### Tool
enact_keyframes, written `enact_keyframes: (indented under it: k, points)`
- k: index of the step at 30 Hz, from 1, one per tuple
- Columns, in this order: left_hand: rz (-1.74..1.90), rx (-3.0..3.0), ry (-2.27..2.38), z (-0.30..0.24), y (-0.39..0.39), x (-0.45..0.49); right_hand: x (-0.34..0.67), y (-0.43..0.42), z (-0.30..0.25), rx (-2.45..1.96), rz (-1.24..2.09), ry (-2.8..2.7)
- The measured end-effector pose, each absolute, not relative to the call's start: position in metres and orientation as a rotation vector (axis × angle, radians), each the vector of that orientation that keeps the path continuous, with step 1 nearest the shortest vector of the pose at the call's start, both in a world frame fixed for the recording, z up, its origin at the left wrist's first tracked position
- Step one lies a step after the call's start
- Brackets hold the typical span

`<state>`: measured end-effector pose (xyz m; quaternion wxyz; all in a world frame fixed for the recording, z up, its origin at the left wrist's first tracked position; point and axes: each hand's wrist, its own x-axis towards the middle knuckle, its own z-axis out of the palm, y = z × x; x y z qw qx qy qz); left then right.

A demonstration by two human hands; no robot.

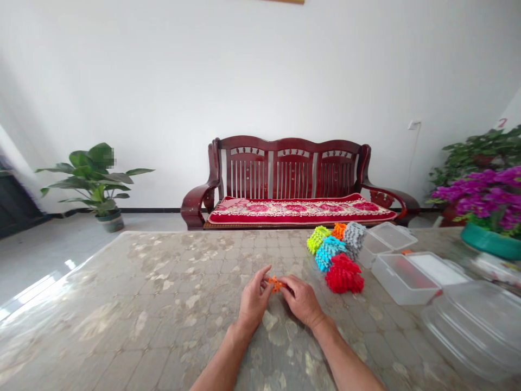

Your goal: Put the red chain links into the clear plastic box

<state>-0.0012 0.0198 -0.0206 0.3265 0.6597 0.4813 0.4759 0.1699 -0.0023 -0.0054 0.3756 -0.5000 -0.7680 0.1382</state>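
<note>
My left hand (253,300) and my right hand (302,300) meet over the middle of the table (163,304). Both pinch a small orange plastic piece (276,283) between their fingertips, just above the tabletop. To the right of my hands lie stacks of the same kind of toothed pieces: a red stack (344,273), a blue stack (329,252), a yellow-green stack (318,238), an orange stack (338,230) and a grey stack (354,239).
Clear plastic boxes (401,271) with open lids stand right of the stacks, and a larger clear lid (474,326) lies at the near right. A pot of purple flowers (490,212) is at the table's right edge. A red wooden bench (293,187) and a potted plant (97,182) stand behind.
</note>
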Motion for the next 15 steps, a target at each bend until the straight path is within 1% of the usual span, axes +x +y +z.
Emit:
enact_keyframes:
  k: [8,15]
  points:
    - [1.312,1.693,1.322,-0.019,0.023,-0.001,0.170,0.003,-0.015,-1.396,0.264,-1.986]
    - [1.094,1.941,1.571,-0.007,0.018,-0.003,0.172,0.009,-0.020,-1.561,0.187,-1.891]
